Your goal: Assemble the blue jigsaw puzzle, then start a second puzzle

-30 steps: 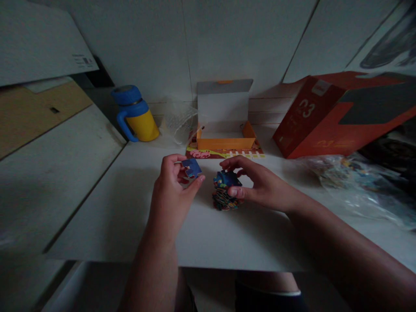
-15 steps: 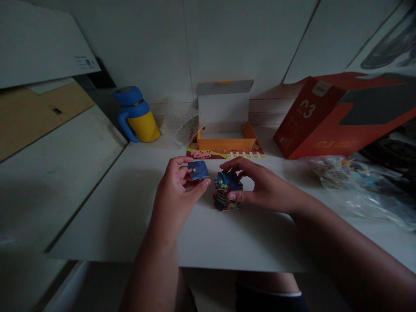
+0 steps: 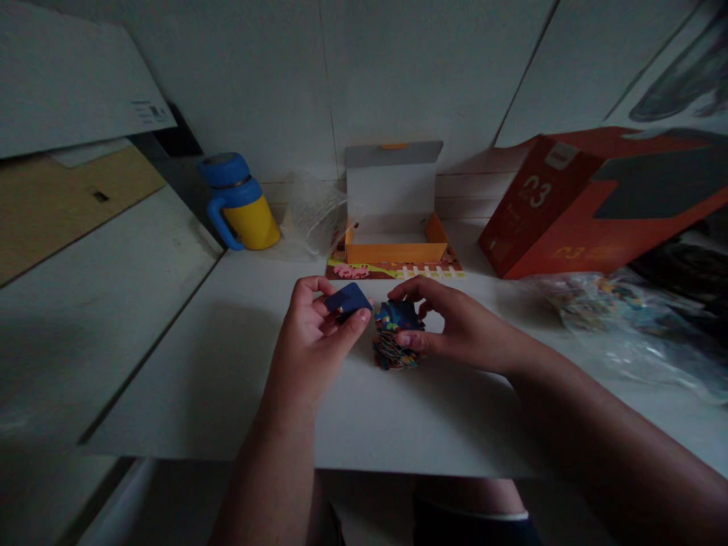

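Note:
A dark blue puzzle piece [image 3: 348, 300] is pinched between the thumb and fingers of my left hand [image 3: 318, 326], held just above the table. To its right stands a stack of puzzle pieces [image 3: 392, 345] with colourful printed faces, the top one mostly dark blue. My right hand [image 3: 437, 318] is closed around the upper part of this stack, thumb on the near side and fingers on the far side. The stack's right side is partly hidden by that hand.
Behind the hands an open orange box [image 3: 396, 252] sits on a printed farm picture [image 3: 369, 271]. Bubble wrap [image 3: 315, 212] and a blue-yellow flask [image 3: 247, 208] stand left of it. At right are a large red box [image 3: 546, 205] and a clear bag of pieces [image 3: 603, 303]. The white table [image 3: 398, 432] ends nearby.
The blue piece in my left hand has turned and tilted, with its corner now nearer the stack. My right hand has barely shifted on the stack.

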`<action>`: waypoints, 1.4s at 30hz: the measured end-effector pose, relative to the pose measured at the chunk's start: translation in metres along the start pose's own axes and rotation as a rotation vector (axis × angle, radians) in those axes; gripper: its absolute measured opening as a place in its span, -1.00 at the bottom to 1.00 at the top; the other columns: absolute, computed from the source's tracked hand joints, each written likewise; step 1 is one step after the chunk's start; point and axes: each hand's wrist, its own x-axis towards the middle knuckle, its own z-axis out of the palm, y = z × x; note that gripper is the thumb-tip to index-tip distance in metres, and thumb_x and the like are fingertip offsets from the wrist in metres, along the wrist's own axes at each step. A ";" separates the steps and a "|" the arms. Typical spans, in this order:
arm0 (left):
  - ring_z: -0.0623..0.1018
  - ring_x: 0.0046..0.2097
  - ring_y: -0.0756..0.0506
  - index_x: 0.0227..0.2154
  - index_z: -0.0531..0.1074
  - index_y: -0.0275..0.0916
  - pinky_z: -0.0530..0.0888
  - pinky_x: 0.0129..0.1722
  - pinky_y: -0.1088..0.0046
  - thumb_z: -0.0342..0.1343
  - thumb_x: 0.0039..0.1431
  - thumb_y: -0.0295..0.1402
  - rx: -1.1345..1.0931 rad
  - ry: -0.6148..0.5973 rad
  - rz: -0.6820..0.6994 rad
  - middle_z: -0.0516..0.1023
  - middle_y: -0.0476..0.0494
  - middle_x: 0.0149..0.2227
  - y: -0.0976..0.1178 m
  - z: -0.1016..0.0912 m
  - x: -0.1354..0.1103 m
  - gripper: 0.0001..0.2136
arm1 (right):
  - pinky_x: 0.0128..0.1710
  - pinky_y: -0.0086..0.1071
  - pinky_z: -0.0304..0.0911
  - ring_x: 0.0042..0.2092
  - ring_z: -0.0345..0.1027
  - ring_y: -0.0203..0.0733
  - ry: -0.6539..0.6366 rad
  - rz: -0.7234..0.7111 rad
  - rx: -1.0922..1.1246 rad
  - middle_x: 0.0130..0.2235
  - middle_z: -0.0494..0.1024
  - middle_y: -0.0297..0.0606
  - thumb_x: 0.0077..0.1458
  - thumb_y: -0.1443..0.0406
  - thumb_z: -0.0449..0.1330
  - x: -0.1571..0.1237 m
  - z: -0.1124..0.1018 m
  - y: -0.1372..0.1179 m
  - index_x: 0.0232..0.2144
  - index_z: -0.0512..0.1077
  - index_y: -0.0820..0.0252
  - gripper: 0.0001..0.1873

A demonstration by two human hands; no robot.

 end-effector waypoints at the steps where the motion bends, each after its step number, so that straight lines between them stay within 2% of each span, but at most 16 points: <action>1: 0.72 -0.15 -0.09 -0.09 0.20 -0.09 0.61 -0.12 0.41 0.42 0.21 -0.37 -0.024 0.018 -0.002 0.73 -0.10 -0.15 0.000 0.000 0.000 -0.55 | 0.01 -0.12 0.43 0.03 0.51 0.00 0.001 0.001 0.000 0.07 0.61 -0.13 0.21 -0.08 0.44 0.000 0.000 0.000 0.13 0.47 0.08 -0.40; 5: 0.68 -0.15 -0.06 -0.09 0.31 -0.13 0.54 -0.19 0.48 0.43 0.24 -0.33 -0.078 0.096 -0.016 0.73 -0.12 -0.17 0.000 0.000 0.001 -0.63 | -0.03 -0.15 0.45 0.03 0.50 -0.01 0.017 -0.008 0.000 0.07 0.61 -0.15 0.21 -0.05 0.45 0.000 0.000 0.002 0.11 0.50 0.04 -0.45; 10: 0.60 -0.21 -0.03 0.08 0.50 -0.20 0.47 -0.30 0.54 0.45 0.23 -0.30 -0.023 0.128 -0.032 0.72 -0.16 -0.13 -0.001 -0.001 0.001 -0.60 | -0.05 -0.16 0.46 0.04 0.50 -0.03 0.074 -0.070 -0.008 0.08 0.60 -0.18 0.20 0.01 0.47 0.001 0.000 0.005 0.07 0.54 0.00 -0.53; 14: 0.55 -0.25 -0.01 -0.04 0.58 -0.25 0.50 -0.26 0.52 0.45 0.22 -0.30 0.001 0.125 0.011 0.69 -0.15 -0.15 -0.003 -0.002 0.002 -0.69 | -0.06 -0.15 0.47 0.02 0.52 -0.03 0.111 -0.052 0.009 0.08 0.61 -0.18 0.18 0.03 0.50 0.001 0.001 0.008 0.06 0.55 0.00 -0.53; 21: 0.61 -0.14 -0.08 -0.12 0.52 -0.24 0.58 -0.14 0.43 0.43 0.24 -0.25 -0.020 0.084 -0.029 0.67 -0.15 -0.16 -0.002 0.000 0.001 -0.73 | -0.01 -0.14 0.44 0.06 0.55 0.00 0.089 -0.048 0.092 0.08 0.66 -0.17 0.11 0.05 0.55 0.001 0.000 0.003 0.05 0.56 0.04 -0.48; 25: 0.57 -0.20 -0.04 -0.21 0.50 -0.21 0.56 -0.27 0.50 0.44 0.24 -0.21 0.058 0.051 -0.063 0.60 -0.06 -0.22 -0.002 -0.001 0.000 -0.74 | 0.08 -0.12 0.41 0.12 0.54 0.00 0.048 -0.070 0.117 0.10 0.66 -0.20 0.13 0.07 0.54 0.001 -0.001 0.000 0.08 0.57 0.02 -0.49; 29: 0.56 -0.27 -0.03 -0.21 0.51 -0.22 0.54 -0.39 0.52 0.42 0.23 -0.16 0.119 0.014 -0.132 0.59 -0.06 -0.24 -0.003 -0.001 0.000 -0.72 | 0.12 -0.11 0.42 0.14 0.54 0.00 0.042 -0.084 0.159 0.11 0.67 -0.18 0.10 0.09 0.56 0.001 0.000 0.001 0.08 0.57 0.03 -0.46; 33: 0.61 -0.31 -0.04 -0.18 0.48 -0.24 0.59 -0.34 0.46 0.46 0.17 -0.19 0.080 0.005 -0.189 0.64 -0.10 -0.25 -0.001 0.000 0.000 -0.67 | 0.14 -0.09 0.45 0.14 0.54 0.02 0.052 -0.085 0.210 0.12 0.66 -0.16 0.03 0.08 0.59 0.002 0.002 0.003 0.09 0.57 0.03 -0.41; 42: 0.64 -0.33 -0.01 -0.05 0.41 -0.24 0.59 -0.29 0.48 0.54 0.03 -0.33 0.051 -0.032 -0.283 0.67 -0.04 -0.29 0.006 -0.004 0.001 -0.50 | 0.25 -0.05 0.42 0.17 0.53 0.00 -0.016 -0.102 0.246 0.15 0.63 -0.16 0.13 0.13 0.54 0.001 0.001 0.004 0.13 0.55 0.01 -0.45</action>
